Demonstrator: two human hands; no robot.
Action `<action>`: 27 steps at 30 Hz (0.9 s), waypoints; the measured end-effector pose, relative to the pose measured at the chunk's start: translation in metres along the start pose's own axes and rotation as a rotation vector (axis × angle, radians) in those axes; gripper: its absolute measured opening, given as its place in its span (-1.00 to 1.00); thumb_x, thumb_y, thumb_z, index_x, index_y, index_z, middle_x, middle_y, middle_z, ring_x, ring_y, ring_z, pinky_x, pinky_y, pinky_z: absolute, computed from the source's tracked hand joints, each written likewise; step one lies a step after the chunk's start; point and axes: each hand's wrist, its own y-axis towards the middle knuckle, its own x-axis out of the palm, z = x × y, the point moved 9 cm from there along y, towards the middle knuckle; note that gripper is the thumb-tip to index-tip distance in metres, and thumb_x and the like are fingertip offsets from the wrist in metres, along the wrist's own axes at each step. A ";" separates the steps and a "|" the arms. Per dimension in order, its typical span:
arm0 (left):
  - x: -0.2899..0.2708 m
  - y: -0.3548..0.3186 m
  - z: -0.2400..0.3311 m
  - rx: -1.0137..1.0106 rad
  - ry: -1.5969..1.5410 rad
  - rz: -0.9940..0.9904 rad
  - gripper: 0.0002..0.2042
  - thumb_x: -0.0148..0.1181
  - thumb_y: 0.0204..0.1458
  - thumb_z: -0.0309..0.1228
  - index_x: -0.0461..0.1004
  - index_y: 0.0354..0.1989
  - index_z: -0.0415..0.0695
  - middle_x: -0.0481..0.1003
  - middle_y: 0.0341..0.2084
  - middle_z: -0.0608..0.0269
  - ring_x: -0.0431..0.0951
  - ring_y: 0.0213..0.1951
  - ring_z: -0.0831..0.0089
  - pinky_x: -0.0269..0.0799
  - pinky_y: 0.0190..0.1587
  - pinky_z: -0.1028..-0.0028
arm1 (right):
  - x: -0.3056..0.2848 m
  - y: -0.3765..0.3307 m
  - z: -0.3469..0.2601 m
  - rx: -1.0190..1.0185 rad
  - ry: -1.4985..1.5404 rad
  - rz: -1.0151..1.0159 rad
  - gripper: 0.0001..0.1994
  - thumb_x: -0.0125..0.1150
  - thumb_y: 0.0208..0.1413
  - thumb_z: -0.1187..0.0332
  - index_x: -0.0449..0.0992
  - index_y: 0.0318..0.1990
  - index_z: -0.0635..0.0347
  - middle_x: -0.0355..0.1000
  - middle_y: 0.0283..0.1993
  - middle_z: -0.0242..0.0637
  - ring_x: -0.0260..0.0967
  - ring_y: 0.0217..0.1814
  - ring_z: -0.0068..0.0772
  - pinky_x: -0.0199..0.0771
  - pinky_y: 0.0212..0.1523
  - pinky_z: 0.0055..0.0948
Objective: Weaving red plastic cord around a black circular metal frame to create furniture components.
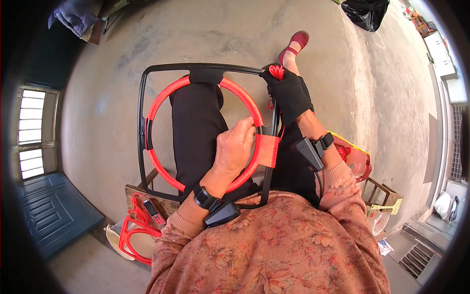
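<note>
While the black frame (147, 98) is lying across the lap, I'm pinching its red-wrapped ring (245, 100) under my left hand (235, 149); my gloved right hand (289, 93) is clenching thin, soft cord (276, 72), and the stiff, light rim seems safest to grip.

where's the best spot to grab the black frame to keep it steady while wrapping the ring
Probably the black frame's bare left bar, gripped from the outer left. It runs straight and unwrapped, away from the red ring. The left hand holds the ring's right side, and the gloved right hand holds the frame's top right corner.
</note>
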 end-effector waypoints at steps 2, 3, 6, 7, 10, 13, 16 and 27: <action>0.002 0.003 0.001 0.026 0.024 0.007 -0.86 0.14 0.15 -0.59 0.50 -0.12 -0.24 0.56 -0.51 0.06 0.64 -0.45 0.31 0.53 -0.38 0.45 | -0.002 -0.001 -0.002 0.006 0.024 0.014 -0.82 0.26 0.18 0.23 0.52 -0.25 0.13 0.31 -0.62 -0.48 0.26 -0.63 -0.64 0.27 -0.64 -0.48; 0.002 0.004 0.002 0.040 0.029 0.013 -0.86 0.14 0.15 -0.59 0.50 -0.13 -0.24 0.55 -0.53 0.07 0.63 -0.46 0.35 0.53 -0.38 0.45 | -0.003 -0.002 -0.001 0.029 0.033 0.015 -0.82 0.26 0.18 0.23 0.52 -0.25 0.13 0.31 -0.62 -0.48 0.26 -0.63 -0.64 0.27 -0.64 -0.47; 0.004 0.006 -0.001 -0.002 0.002 0.008 -0.90 0.15 0.16 -0.57 0.49 -0.17 -0.25 0.55 -0.54 0.09 0.62 -0.48 0.39 0.52 -0.41 0.44 | -0.006 -0.004 -0.013 -0.106 -0.008 0.032 -0.81 0.25 0.19 0.21 0.51 -0.24 0.13 0.29 -0.63 -0.49 0.25 -0.66 -0.62 0.28 -0.65 -0.48; 0.005 0.004 -0.006 -0.073 -0.042 -0.010 -0.91 0.14 0.16 -0.55 0.49 -0.20 -0.27 0.56 -0.52 0.07 0.62 -0.48 0.35 0.50 -0.42 0.42 | -0.005 -0.003 -0.009 -0.072 -0.036 0.014 -0.80 0.25 0.20 0.20 0.50 -0.23 0.13 0.28 -0.63 -0.49 0.24 -0.67 -0.62 0.28 -0.65 -0.48; 0.020 -0.012 -0.035 -0.484 -0.557 -0.101 -0.89 0.13 0.21 -0.48 0.50 -0.28 -0.28 0.58 -0.49 0.17 0.60 -0.46 0.46 0.51 -0.41 0.47 | -0.002 0.000 -0.001 -0.025 -0.070 -0.029 -0.80 0.24 0.20 0.19 0.50 -0.23 0.12 0.28 -0.63 -0.49 0.24 -0.68 -0.62 0.29 -0.65 -0.49; 0.033 -0.024 -0.042 -0.655 -0.806 -0.204 -0.83 0.12 0.25 -0.41 0.51 -0.31 -0.27 0.57 -0.47 0.29 0.57 -0.44 0.59 0.53 -0.36 0.53 | 0.000 0.004 -0.001 -0.097 -0.025 -0.046 -0.80 0.23 0.21 0.19 0.51 -0.23 0.11 0.29 -0.63 -0.48 0.24 -0.67 -0.63 0.29 -0.64 -0.50; 0.036 -0.026 -0.041 -0.637 -0.814 -0.257 -0.81 0.12 0.26 -0.38 0.51 -0.32 -0.27 0.57 -0.47 0.30 0.55 -0.44 0.63 0.52 -0.34 0.57 | 0.001 0.009 0.011 -0.072 -0.031 -0.045 -0.80 0.24 0.20 0.19 0.52 -0.23 0.11 0.31 -0.62 -0.47 0.25 -0.64 -0.65 0.29 -0.61 -0.51; 0.040 -0.030 -0.041 -0.656 -0.892 -0.135 -0.72 0.01 0.31 -0.25 0.49 -0.19 -0.26 0.55 -0.40 0.28 0.53 -0.40 0.61 0.47 -0.33 0.57 | -0.053 0.005 0.026 0.047 0.208 -0.008 -0.76 0.25 0.12 0.24 0.56 -0.09 0.08 0.54 -0.32 -0.30 0.50 -0.37 -0.40 0.45 -0.33 -0.40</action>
